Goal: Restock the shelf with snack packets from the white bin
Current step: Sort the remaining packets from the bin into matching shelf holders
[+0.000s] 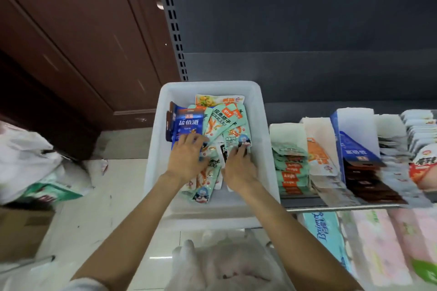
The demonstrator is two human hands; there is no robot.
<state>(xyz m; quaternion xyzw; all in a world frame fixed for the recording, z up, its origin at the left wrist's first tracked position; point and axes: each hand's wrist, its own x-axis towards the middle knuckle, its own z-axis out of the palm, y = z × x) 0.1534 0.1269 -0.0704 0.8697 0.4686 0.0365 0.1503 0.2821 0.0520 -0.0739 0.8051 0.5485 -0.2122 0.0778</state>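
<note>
The white bin (260, 125) stands at the left end of the shelf (343, 207), and many snack packets lie loose inside it. Both hands are down in the bin. The left hand (186, 158) lies flat with its fingers spread; its fingertips touch the blue packet (188, 125), and its grip holds nothing. The right hand (238, 168) rests on the mint-green packets (222, 123) in the middle, its fingers bent down over a small packet with a black and white face (223, 151). It seems to pinch this packet, but the picture is blurred there. On the shelf, just right of the bin, rows of shelved packets (289, 165) already stand in lines.
</note>
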